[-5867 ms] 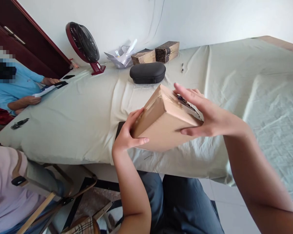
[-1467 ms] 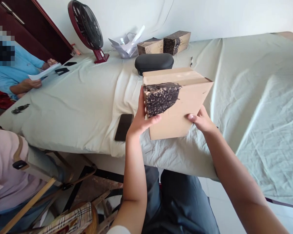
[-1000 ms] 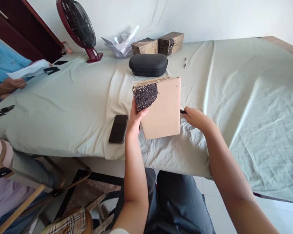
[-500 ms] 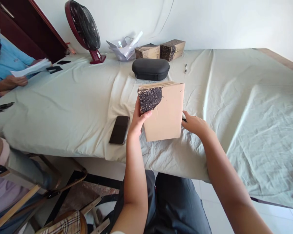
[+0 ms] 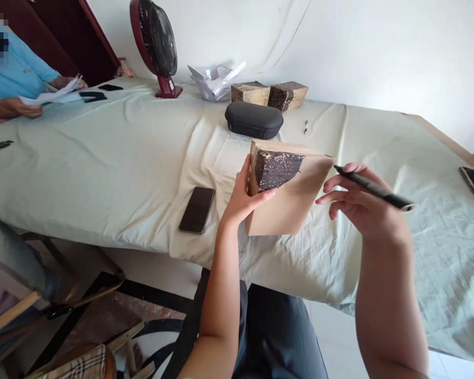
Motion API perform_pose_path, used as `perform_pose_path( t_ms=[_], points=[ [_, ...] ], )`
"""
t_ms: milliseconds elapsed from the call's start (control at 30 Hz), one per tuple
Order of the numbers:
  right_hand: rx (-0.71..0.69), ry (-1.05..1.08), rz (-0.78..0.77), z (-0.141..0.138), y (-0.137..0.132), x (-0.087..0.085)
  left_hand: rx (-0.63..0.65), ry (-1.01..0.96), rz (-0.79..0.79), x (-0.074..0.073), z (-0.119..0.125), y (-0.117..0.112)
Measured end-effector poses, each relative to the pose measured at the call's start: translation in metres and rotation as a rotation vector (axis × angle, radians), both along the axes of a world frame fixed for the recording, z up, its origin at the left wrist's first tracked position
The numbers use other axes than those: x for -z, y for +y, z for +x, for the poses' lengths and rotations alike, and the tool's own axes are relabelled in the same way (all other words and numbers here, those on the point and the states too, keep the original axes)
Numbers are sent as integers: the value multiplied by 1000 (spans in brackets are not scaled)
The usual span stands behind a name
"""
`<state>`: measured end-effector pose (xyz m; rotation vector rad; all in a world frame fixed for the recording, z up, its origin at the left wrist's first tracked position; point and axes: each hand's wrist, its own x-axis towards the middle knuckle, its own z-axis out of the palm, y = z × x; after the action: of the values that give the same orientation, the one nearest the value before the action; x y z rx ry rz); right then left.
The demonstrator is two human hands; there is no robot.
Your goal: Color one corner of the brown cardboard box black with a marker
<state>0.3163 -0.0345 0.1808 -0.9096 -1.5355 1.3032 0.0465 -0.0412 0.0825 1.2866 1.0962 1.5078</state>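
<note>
My left hand (image 5: pixel 247 197) grips the left side of a brown cardboard box (image 5: pixel 290 208), its thumb on the front face and its fingers behind. Dense black scribble covers the box's upper left corner. The box stands tilted above the cloth-covered table. To its right, my right hand (image 5: pixel 359 200) is closed on a black marker pen (image 5: pixel 373 188). The pen's tip points left, close to the box's upper right corner; whether it touches cannot be told. Left of the box, a black phone (image 5: pixel 197 209) lies flat on the cloth.
A black zip case (image 5: pixel 254 121) sits behind the box. Farther back are two scribbled boxes (image 5: pixel 288 96), a bag with papers (image 5: pixel 213 87) and a fan (image 5: pixel 168 87). A small pen (image 5: pixel 306 127) lies right of the case. A person (image 5: pixel 19 68) holds papers at far left.
The box has turned and shifted right in my left hand. My right hand has come out from beside the box and lifted rightward, bringing the marker pen into clear view.
</note>
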Motion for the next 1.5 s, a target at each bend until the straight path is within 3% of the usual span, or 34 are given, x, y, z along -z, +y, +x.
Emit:
perform_pose_path(
  t_ms=[100, 233, 367, 467, 600, 767, 933, 1100, 1267, 1500],
  points=[
    [61, 67, 186, -37, -4, -27, 6, 27, -16, -3, 0, -4],
    [117, 5, 520, -84, -8, -55, -18, 71, 42, -10, -2, -9],
    [-26, -124, 569, -125, 6, -74, -17, 106, 71, -15, -2, -14],
    [-114, -288, 603, -147, 20, -78, -14, 103, 20, -16, -1, -16],
    [-162, -405, 740, -156, 36, -70, -12, 125, -4, -18, -2, -17],
    [-104, -286, 894, -149, 43, -62, -7, 126, -7, -20, -5, -17],
    [191, -23, 975, -125, 29, -53, -26, 102, 12, -16, -6, -15],
    [533, 184, 1040, -99, 34, -9, -60, 3, -61, -10, -8, -13],
    [494, 102, 1081, -98, 51, 33, -90, -30, -82, -4, -11, -9],
    [482, 101, 1124, -107, 58, 37, -99, -58, -80, -6, -12, -7]
  ],
)
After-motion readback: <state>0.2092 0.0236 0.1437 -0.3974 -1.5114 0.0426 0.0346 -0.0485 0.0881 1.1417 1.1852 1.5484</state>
